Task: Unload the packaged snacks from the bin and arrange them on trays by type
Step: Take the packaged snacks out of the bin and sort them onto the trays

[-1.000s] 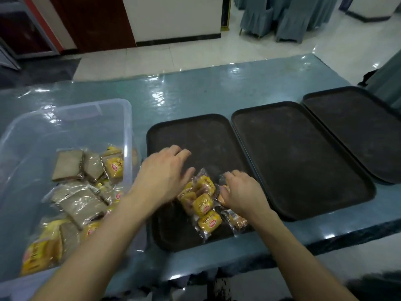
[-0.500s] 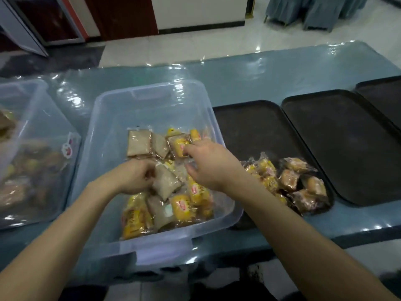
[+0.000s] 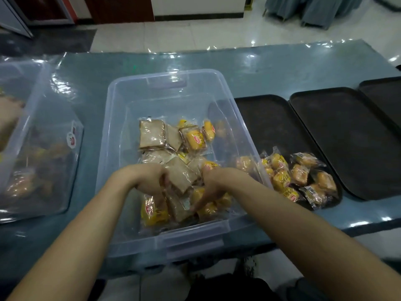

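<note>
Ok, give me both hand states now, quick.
Left hand: closed, gripping a tan snack pack.
Right hand: fingers down among yellow packs; grip cannot be told.

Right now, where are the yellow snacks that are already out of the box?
In the head view, the pile of yellow snacks lies on the near end of the dark tray, on the right, just beside the clear bin.

around both hands, a clear smooth plastic bin [image 3: 121,131]; glossy film-wrapped snacks [image 3: 193,139]; right of them, matt dark trays [image 3: 347,135] on a shiny plastic-covered table [image 3: 271,68].
</note>
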Available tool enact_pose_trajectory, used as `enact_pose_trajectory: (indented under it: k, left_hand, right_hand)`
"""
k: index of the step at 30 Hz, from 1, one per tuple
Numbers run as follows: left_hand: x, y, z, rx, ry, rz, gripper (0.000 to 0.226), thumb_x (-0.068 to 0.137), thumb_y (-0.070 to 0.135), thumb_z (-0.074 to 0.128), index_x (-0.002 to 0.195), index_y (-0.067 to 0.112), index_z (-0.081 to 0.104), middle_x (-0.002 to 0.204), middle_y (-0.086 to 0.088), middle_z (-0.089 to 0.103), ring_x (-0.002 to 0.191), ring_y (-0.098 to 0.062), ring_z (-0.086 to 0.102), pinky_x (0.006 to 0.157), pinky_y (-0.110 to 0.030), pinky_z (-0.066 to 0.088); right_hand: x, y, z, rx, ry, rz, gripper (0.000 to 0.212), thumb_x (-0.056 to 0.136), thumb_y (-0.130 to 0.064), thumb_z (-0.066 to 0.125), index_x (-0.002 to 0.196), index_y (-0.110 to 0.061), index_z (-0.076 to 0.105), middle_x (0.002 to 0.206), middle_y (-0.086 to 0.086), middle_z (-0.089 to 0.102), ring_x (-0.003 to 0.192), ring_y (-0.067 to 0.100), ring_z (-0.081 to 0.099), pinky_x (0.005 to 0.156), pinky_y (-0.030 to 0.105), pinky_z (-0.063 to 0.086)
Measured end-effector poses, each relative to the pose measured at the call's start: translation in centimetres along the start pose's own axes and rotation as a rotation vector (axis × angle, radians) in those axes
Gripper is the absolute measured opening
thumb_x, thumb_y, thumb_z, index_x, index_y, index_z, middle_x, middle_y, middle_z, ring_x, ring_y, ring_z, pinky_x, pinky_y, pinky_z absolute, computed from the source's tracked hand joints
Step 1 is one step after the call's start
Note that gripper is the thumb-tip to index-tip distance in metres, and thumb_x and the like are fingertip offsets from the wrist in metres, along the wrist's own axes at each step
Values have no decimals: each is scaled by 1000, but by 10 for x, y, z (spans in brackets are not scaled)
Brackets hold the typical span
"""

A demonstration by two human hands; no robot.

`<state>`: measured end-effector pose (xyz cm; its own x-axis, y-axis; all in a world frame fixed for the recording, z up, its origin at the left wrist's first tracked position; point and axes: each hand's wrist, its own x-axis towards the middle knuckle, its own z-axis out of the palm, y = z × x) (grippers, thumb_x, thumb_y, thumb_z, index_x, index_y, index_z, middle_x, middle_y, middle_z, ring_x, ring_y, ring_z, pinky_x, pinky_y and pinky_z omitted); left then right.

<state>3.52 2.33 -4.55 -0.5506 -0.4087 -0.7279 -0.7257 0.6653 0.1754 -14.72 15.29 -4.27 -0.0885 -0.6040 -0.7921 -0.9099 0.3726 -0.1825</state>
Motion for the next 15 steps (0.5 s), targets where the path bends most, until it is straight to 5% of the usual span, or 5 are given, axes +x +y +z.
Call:
enact_pose_trajectory:
  k: [5, 10, 13, 15]
  left_hand:
    - [7, -14, -4, -174, 202, 56, 15, 88, 31, 88, 96, 29, 75, 92, 10, 71, 84, -8, 65, 66, -25, 47]
    - [13, -7, -7, -282, 449, 124, 9, 93, 36, 82, 97, 36, 75, 97, 9, 73, 89, -13, 69, 82, -37, 60]
    - [17, 7, -20, -270, 533, 154, 19, 94, 36, 82, 111, 29, 81, 102, 8, 76, 93, -14, 70, 87, -38, 61]
    - [23, 11, -30, -225, 559, 131, 21, 91, 36, 85, 110, 26, 80, 101, 8, 76, 93, -16, 70, 87, -40, 61]
  right_hand:
    - [0, 5, -8, -13, 71, -22, 64, 88, -32, 86, 140, -12, 53, 123, 7, 66, 109, 27, 67, 95, 42, 61]
    - [-8, 21, -27, 237, 433, -34, 21, 94, -23, 75, 114, -20, 69, 101, 2, 68, 90, 18, 69, 78, 32, 63]
    - [-12, 19, -34, 240, 684, -34, 21, 88, -9, 71, 103, -24, 67, 98, -1, 67, 83, 16, 65, 60, 27, 52]
    - [-11, 19, -33, 108, 614, -35, 25, 93, -11, 69, 116, -21, 69, 109, 1, 66, 90, 18, 63, 69, 28, 50]
